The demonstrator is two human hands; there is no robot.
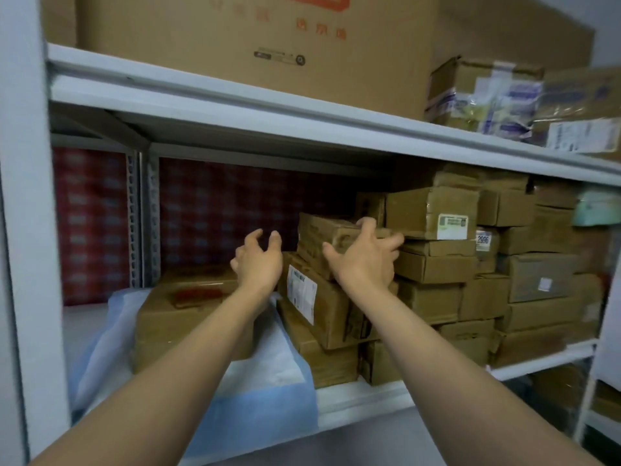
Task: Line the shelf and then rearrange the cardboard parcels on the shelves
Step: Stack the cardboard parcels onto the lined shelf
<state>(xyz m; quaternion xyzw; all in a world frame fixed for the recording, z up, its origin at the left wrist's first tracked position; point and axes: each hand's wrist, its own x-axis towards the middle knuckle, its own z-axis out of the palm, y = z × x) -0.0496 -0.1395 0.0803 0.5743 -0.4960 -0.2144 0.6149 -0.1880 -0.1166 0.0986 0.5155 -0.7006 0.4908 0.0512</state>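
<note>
A blue and white liner sheet lies on the left part of the middle shelf. One cardboard parcel sits on it. Right of that, a tilted stack of parcels leans, with a labelled parcel in its middle and a small parcel on top. My right hand reaches to the small top parcel, fingers spread and curved against its front and top. My left hand hovers just left of that parcel with curved fingers, holding nothing.
Many stacked cardboard parcels fill the right half of the shelf. A big carton and taped parcels stand on the upper shelf. A grey upright post is at left. A red patterned wall shows behind.
</note>
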